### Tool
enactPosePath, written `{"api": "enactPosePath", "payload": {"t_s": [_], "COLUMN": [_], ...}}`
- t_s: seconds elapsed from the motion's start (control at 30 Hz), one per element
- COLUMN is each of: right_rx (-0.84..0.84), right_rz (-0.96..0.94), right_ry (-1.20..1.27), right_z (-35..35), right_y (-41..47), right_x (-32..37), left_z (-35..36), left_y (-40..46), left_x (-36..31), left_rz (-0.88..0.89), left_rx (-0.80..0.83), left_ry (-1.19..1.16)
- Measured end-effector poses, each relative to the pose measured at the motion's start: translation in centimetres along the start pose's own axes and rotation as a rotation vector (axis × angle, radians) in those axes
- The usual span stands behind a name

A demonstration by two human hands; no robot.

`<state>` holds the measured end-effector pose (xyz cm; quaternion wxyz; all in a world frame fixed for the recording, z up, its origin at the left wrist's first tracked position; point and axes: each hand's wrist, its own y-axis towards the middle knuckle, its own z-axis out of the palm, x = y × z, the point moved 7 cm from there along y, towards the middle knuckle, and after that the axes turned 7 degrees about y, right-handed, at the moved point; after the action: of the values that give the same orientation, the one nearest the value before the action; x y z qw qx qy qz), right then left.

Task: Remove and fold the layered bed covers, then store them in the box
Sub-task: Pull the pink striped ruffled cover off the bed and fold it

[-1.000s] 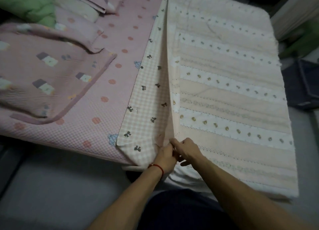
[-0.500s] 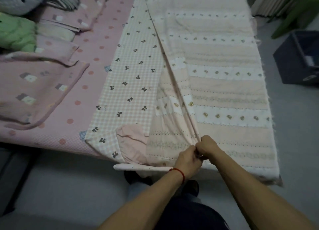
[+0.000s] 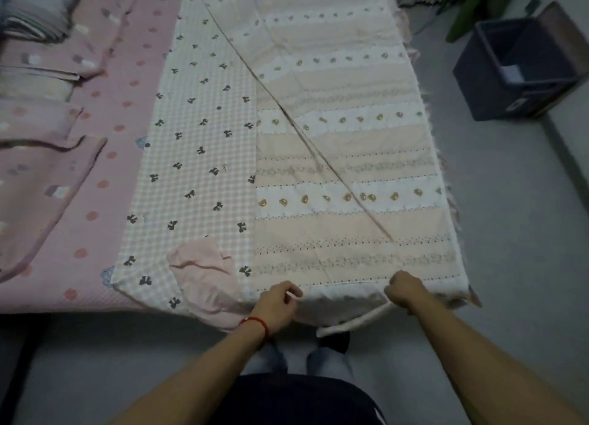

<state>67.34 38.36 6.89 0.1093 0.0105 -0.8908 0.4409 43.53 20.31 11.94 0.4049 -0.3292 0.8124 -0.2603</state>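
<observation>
Both hands grip the striped cover point(image 3: 350, 157) at the bed's near edge: left hand point(image 3: 279, 300) fingers pinch the hem, right hand point(image 3: 404, 289) fingers curl round it. Keep the edge taut and corners matched. The box point(image 3: 516, 83) waits well apart on the floor.

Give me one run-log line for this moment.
stage: folding striped cover on bed | left hand: grips its near edge | right hand: grips same edge, apart | box: on floor, open
</observation>
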Motion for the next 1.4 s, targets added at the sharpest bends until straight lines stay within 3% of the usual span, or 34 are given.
{"api": "enactPosePath", "payload": {"t_s": [0.13,0.3,0.4,0.57,0.83,0.97,1.23,1.4], "right_rx": [-0.016,-0.178,-0.241,-0.348,-0.308,-0.262,-0.169,-0.160], "right_rz": [-0.029,-0.008,-0.067,-0.237,-0.593,-0.780,-0.964,-0.962], "right_ry": [0.292,0.692,0.839,1.097,1.001,0.861,0.677,0.595], "right_z": [2.1,1.4,-1.9,-13.3,-33.6,-40.5,-51.5,-59.1], "right_y": [-2.8,-6.8,-7.1,-6.1,-6.6,-7.6,-2.9,3.9], "right_x": [-1.2,-2.5,-2.9,-6.1,-10.6,-9.7,-4.4,-3.6], "left_z": [-1.6,-2.5,-2.5,-2.2,2.9,3.0,-1.2,-1.1], "left_y": [1.9,3.5,3.0,0.7,-1.8,-2.5,1.5,9.8], "left_x": [-0.8,-7.1,-13.1,-26.7,-49.8,-56.9,-63.8,-69.3], "left_rz": [0.019,0.144,0.251,0.419,0.476,0.513,0.495,0.435], "left_rx": [-0.002,0.010,0.006,-0.079,-0.366,-0.495,-0.861,-0.862], "left_ry": [-0.100,-0.195,-0.191,-0.261,-0.424,-0.432,-0.473,-0.622]}}
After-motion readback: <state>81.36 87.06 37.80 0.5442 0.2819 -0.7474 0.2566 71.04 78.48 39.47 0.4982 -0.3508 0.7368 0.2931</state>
